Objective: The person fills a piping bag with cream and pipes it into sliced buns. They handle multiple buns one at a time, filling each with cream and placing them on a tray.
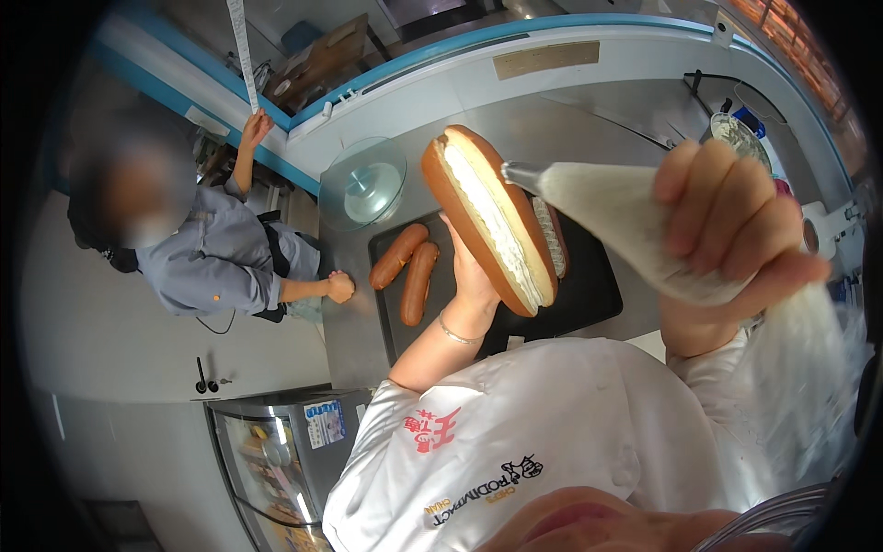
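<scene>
Centrally, a split bun [453, 198] was held aslant above a dark tray [589, 290], with a line of white cream [487, 216] along its open cut. The left grip [473, 276] was clamped on this bun from beneath, most of its fingers hidden behind the bread. The right grip [731, 221] was clamped around a filled piping bag [607, 210], whose metal nozzle [526, 175] pointed left at the far part of the bun's cut edge; whether it touched could not be told. Two brown buns [399, 255] lay side by side at the left of the tray, and a cream-filled bun [554, 241] lay partly hidden behind the held one. On the steel surface [348, 322], a clear round stand [363, 189] stood far left. At the left, a co-worker [216, 248] held up a paper strip [241, 55].
</scene>
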Motion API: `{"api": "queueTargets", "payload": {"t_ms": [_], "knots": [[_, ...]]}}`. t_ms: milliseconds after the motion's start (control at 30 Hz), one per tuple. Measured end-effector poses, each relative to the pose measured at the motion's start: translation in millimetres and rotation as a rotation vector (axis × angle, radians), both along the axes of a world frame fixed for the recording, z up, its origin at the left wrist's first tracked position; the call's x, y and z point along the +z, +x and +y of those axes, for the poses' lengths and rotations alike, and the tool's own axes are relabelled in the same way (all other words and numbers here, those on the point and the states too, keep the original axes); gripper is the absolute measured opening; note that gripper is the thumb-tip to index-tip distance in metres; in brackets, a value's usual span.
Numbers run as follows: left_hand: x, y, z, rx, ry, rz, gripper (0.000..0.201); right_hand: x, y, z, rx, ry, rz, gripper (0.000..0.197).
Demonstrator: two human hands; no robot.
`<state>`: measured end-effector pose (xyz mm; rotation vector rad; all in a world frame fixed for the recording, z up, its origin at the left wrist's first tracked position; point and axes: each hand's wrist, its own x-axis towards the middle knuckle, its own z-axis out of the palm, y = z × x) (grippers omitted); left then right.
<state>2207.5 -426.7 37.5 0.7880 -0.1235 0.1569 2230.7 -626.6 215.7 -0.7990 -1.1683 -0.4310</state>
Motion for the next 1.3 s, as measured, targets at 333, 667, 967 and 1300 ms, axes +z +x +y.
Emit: {"api": "queueTargets", "payload": {"t_ms": [333,667,967,1300], "knots": [[25.1,-10.9,-14.5,0.026,0.119,-0.147,0.049,-6.1,-3.4,21.0,-0.112,-0.044,-0.088,0.057],[27.2,-14.2,-15.0,0.011,0.207,-0.174,0.049,-6.9,0.8,20.3,-0.152,-0.091,-0.113,0.056],[32.2,-14.4,-17.4,-0.006,0.236,-0.194,0.049,-7.8,-4.2,21.8,-0.164,-0.083,-0.116,0.055],[33.2,-14.2,-19.3,0.018,0.238,-0.21,0.048,-4.8,0.0,20.1,-0.158,-0.088,-0.145,0.055]]}}
